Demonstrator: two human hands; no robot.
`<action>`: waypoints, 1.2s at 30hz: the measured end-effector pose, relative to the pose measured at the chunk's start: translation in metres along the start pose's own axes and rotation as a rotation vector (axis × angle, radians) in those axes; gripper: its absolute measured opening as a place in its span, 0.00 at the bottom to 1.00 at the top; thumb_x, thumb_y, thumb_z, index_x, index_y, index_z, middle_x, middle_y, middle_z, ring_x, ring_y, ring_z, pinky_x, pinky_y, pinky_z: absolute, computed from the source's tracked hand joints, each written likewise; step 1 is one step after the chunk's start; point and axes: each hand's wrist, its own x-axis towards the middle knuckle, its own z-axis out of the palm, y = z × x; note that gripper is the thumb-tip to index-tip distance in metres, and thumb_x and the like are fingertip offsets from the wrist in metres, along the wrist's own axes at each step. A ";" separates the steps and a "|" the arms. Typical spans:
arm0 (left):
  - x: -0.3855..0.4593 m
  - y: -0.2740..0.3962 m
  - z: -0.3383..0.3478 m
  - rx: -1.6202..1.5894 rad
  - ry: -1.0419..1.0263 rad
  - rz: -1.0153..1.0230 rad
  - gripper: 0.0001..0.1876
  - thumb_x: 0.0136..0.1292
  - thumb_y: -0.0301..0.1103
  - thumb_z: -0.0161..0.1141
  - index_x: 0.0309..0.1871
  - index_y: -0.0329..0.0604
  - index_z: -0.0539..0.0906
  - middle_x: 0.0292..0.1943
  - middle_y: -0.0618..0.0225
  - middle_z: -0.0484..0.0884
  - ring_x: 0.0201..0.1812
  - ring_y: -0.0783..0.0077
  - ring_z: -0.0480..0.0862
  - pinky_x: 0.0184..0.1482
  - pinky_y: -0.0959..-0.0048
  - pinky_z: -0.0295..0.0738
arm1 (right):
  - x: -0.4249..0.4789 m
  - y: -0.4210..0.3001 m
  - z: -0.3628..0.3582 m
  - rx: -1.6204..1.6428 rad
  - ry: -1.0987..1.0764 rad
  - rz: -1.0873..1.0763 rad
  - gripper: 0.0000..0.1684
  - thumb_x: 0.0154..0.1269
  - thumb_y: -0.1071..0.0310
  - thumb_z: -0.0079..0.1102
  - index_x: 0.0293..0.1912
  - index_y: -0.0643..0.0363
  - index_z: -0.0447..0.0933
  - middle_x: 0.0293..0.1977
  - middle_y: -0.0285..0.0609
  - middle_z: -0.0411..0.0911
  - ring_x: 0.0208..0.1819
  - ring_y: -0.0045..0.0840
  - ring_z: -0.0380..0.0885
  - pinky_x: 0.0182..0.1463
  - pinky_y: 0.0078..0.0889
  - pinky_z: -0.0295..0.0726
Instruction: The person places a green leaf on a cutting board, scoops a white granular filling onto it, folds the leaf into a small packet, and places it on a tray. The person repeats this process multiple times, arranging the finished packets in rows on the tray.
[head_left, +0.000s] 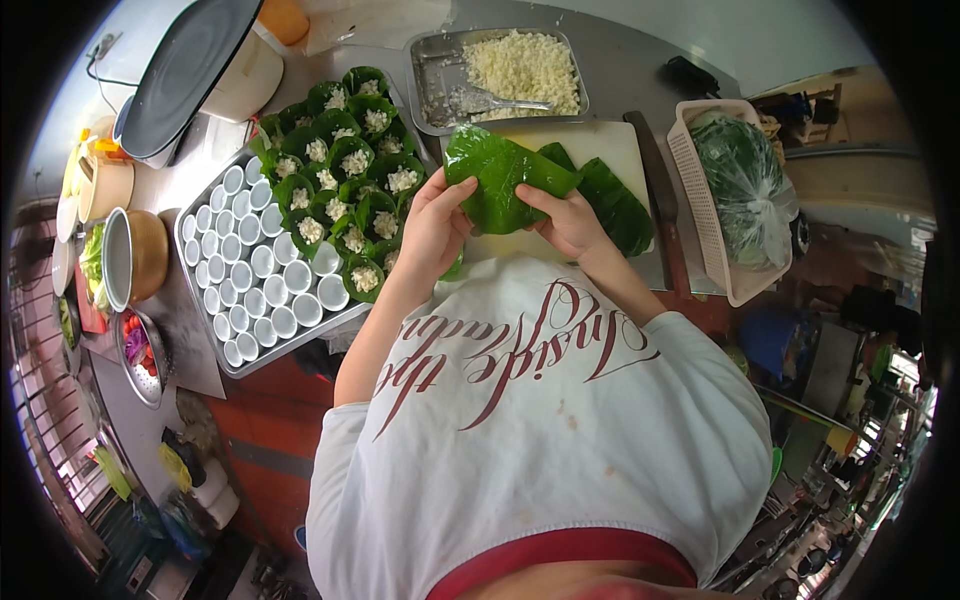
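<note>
A glossy green leaf (499, 176) is stretched between my two hands above a white cutting board (611, 142). My left hand (442, 217) pinches its left edge with the thumb on top, and my right hand (562, 217) pinches the right side the same way. More dark green leaves (619, 206) lie on the board beside my right hand. Beyond the board, a metal tray (442, 60) holds chopped white food (525, 67) and a metal spoon (510, 103). To the left, many leaf cups (356, 161) with white filling stand close together, partly over a tray of small white cups (255, 302).
A knife (645, 157) lies along the board's right side. Farther right stands a plastic basket (694, 195) with bagged greens (739, 180). At the left are a large pot with a black lid (187, 67), a metal bowl (135, 259) and a colander of cut vegetables (154, 382).
</note>
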 end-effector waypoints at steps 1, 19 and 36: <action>-0.001 0.000 0.001 -0.017 0.014 -0.005 0.12 0.66 0.24 0.47 0.51 0.36 0.72 0.45 0.63 0.79 0.42 0.72 0.81 0.41 0.74 0.78 | 0.002 0.005 -0.001 -0.009 -0.011 -0.016 0.19 0.60 0.67 0.61 0.51 0.60 0.73 0.42 0.37 0.76 0.42 0.17 0.73 0.39 0.28 0.76; 0.002 -0.004 0.005 1.501 -0.145 0.310 0.10 0.60 0.26 0.51 0.45 0.34 0.74 0.21 0.47 0.77 0.26 0.47 0.79 0.28 0.61 0.72 | 0.028 -0.031 0.002 -1.280 -0.289 -0.314 0.23 0.46 0.75 0.63 0.42 0.60 0.63 0.34 0.46 0.72 0.39 0.42 0.73 0.45 0.35 0.72; -0.017 0.014 -0.009 1.282 0.110 0.468 0.06 0.57 0.24 0.57 0.36 0.30 0.79 0.31 0.61 0.76 0.23 0.72 0.74 0.27 0.76 0.68 | 0.150 -0.049 -0.041 -0.885 0.056 -0.441 0.10 0.58 0.62 0.62 0.34 0.58 0.79 0.25 0.36 0.78 0.28 0.16 0.75 0.33 0.20 0.73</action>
